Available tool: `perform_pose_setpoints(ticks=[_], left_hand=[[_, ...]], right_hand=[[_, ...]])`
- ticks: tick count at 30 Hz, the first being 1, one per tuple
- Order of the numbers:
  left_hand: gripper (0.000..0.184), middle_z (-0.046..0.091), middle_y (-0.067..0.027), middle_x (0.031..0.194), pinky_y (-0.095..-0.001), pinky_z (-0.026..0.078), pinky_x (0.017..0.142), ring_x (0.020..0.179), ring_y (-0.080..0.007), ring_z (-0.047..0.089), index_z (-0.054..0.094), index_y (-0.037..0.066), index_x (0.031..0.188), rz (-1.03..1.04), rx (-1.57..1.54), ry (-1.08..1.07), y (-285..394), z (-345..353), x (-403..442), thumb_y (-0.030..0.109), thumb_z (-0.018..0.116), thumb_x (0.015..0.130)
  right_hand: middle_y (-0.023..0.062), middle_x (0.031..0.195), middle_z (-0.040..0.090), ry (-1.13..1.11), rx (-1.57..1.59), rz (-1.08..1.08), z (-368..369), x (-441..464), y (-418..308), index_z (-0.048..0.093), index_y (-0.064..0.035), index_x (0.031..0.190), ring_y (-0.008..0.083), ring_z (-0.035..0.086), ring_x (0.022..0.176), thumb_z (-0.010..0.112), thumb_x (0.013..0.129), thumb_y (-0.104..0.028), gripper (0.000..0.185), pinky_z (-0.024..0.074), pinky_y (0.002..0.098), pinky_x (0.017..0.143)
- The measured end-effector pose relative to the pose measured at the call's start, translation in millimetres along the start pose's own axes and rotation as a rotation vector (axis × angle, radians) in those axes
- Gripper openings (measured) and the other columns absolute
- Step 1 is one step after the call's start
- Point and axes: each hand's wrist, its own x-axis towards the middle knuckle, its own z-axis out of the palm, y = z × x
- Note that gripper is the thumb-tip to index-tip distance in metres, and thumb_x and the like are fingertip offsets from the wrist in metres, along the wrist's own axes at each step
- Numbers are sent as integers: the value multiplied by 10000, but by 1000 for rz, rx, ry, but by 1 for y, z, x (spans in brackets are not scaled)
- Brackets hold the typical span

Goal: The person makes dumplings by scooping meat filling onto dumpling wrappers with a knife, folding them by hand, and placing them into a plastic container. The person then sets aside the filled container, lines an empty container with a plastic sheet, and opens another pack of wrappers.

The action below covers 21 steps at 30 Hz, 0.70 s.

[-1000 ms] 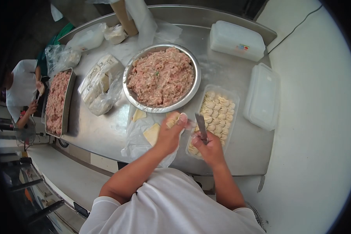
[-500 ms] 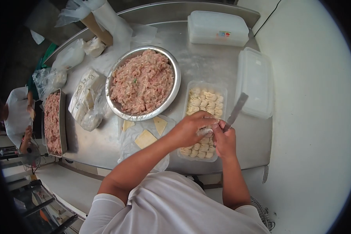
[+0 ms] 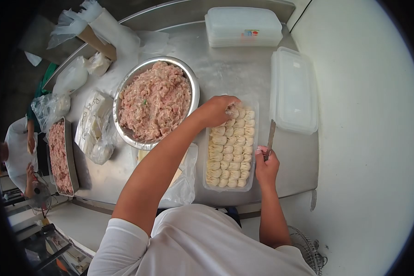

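A clear plastic container (image 3: 255, 138) holds several rows of pleated dumplings (image 3: 227, 154). My left hand (image 3: 218, 110) is over its far left corner, fingers curled down round a dumpling (image 3: 235, 112) there; the fingertips are partly hidden. Just off the container's right side, my right hand (image 3: 267, 166) grips a narrow flat metal spatula (image 3: 271, 135), blade pointing away from me. Left of the container stands a steel bowl (image 3: 194, 87) heaped with minced meat filling (image 3: 154, 101). Pale dough wrappers (image 3: 175, 177) lie on a plastic sheet (image 3: 186, 184), largely covered by my left forearm.
Stacked plastic containers (image 3: 244, 27) stand at the back, and a lidded one (image 3: 294, 89) lies by the right wall. To the left are a bagged package (image 3: 94, 122) and a metal tray (image 3: 72, 161) of minced meat. Another person (image 3: 20, 147) is at the far left.
My hands have parted. The left moved from the middle of the container to its far end; the right drew back to the right with the spatula. The view has shifted slightly.
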Motion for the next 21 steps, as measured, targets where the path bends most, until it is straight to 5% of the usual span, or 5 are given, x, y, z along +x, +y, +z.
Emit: perform_pose_setpoints(ticks=[4,11,17,19,21], left_hand=[[486,619,-185,1181,-428,482,995,1160,-352,586,639,78,1324,-37,308,-191,2,-1,7,4,642,844],[495,590,-182,1253,-434,466,1017,1199,-372,560,639,95,1331,-94,224,-357,12,-3,16,2,573,848],[531,619,-153,1215,-435,475,1005,1177,-374,572,644,109,1321,-103,347,-166,25,5,-26,2,657,802],[460,639,-134,1189,-443,509,941,1136,-342,604,674,77,1232,223,288,413,21,19,-62,45,728,776],[384,652,-122,1114,-442,511,925,1099,-338,607,687,53,1139,184,161,468,32,13,-116,42,753,761]], right_hand=[[105,818,694,16,-1,-81,12,-1,4,682,26,1026,172,641,750,633,971,-165,206,516,322,730],[173,842,695,-7,-51,-128,12,-1,8,665,30,1033,268,662,778,575,1012,-215,262,520,380,749],[162,893,650,-34,-195,-261,5,7,-7,663,28,1091,276,636,775,587,994,-174,236,517,393,742],[162,920,626,-26,-228,-343,3,16,-21,662,26,1119,282,627,773,589,986,-152,233,516,396,735],[158,955,574,-100,-238,-435,-1,23,-30,659,16,1175,292,612,791,572,967,-80,245,507,381,725]])
